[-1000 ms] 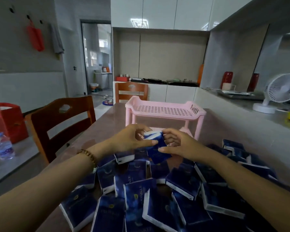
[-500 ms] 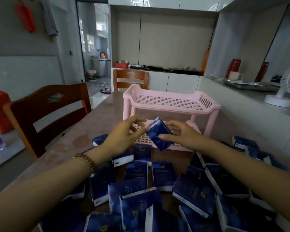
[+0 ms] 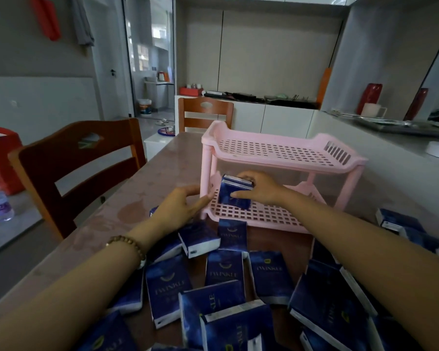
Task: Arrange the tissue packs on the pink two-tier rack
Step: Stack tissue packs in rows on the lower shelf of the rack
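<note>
Pack (image 3: 235,196) is moving from mid-air onto the rack's (image 3: 276,164) lower tier, left end. Your right hand (image 3: 259,190) is gripping it; left hand (image 3: 180,209) is bracing the rack, fingers open. Keep it upright.

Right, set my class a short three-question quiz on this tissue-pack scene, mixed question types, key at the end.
1. True or false: the upper tier of the pink plastic two-tier rack holds a pack.
2. Which hand grips the dark blue tissue pack standing on the lower tier?
3. Fill in: the loose blue packs lie on the ____ in front of the rack.
Key: 1 false. 2 the right hand. 3 the glossy brown table.
</note>
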The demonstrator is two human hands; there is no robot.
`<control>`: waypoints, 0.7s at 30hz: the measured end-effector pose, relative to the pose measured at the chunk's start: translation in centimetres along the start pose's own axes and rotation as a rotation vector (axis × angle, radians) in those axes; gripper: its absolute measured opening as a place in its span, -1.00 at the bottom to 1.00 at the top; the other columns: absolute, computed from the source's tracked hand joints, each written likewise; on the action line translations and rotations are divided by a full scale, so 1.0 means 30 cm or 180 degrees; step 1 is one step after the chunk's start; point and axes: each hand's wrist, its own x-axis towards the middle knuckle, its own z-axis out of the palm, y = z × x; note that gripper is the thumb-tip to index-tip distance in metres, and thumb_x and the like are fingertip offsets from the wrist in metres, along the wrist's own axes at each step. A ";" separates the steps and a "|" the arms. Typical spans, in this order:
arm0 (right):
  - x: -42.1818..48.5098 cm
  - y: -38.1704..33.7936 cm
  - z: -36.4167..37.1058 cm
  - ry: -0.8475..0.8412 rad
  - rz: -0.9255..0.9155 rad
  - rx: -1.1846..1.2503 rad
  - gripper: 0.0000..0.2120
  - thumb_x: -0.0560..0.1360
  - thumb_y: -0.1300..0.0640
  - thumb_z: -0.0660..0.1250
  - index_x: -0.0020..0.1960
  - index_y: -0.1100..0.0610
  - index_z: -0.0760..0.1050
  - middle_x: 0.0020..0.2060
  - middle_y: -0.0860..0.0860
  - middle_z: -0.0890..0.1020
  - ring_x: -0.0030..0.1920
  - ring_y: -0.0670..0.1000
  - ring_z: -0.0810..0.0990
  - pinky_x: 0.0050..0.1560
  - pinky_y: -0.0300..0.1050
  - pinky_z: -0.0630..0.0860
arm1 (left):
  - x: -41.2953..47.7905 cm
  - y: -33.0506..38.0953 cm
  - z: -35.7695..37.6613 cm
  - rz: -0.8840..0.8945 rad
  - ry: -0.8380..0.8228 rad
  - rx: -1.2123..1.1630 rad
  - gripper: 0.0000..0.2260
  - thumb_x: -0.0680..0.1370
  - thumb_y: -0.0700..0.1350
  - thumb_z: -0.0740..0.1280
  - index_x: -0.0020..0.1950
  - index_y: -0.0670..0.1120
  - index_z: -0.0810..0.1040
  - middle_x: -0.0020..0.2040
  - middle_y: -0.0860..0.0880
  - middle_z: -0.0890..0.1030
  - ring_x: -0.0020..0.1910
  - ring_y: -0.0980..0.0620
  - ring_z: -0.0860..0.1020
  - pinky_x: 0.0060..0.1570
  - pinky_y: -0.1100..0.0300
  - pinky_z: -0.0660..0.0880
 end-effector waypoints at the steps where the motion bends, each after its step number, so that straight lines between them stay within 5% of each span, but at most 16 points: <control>1: 0.007 -0.002 0.006 -0.0019 -0.0033 -0.0019 -0.61 0.38 0.07 0.48 0.16 0.10 0.49 0.09 0.08 0.61 0.05 0.05 0.59 0.12 0.01 0.54 | -0.001 -0.001 0.000 0.0007 -0.0017 0.0008 -0.69 0.56 0.04 0.25 0.27 0.00 0.48 0.07 0.02 0.61 -0.03 -0.06 0.63 -0.05 0.12 0.59; 6: 0.018 0.027 -0.008 -0.0313 0.0128 0.0063 -0.41 0.37 0.10 0.49 0.32 0.11 0.33 0.16 -0.02 0.49 0.15 0.03 0.52 0.17 -0.03 0.52 | -0.004 -0.014 0.004 0.0048 0.0040 0.0015 -0.66 0.55 0.04 0.26 0.30 -0.01 0.47 0.09 0.04 0.58 -0.01 0.02 0.60 0.04 0.09 0.55; 11: 0.038 0.050 0.004 -0.0044 0.0126 0.0155 -0.53 0.37 0.20 0.48 0.22 0.18 0.40 0.13 0.08 0.56 0.06 0.01 0.55 0.04 -0.17 0.49 | -0.006 -0.006 0.005 0.0111 0.0094 0.0075 -0.65 0.55 0.06 0.24 0.29 -0.04 0.48 0.09 0.03 0.59 0.00 0.05 0.59 0.04 0.13 0.54; 21: 0.106 0.045 0.028 -0.0117 0.0106 0.0257 -0.41 0.35 0.15 0.50 0.30 0.13 0.34 0.21 0.10 0.54 0.16 0.07 0.56 0.22 0.09 0.50 | 0.002 -0.028 0.004 0.0012 0.0071 0.0186 -0.59 0.52 0.16 0.24 0.29 0.00 0.50 0.19 -0.01 0.60 0.13 0.01 0.56 0.18 -0.03 0.50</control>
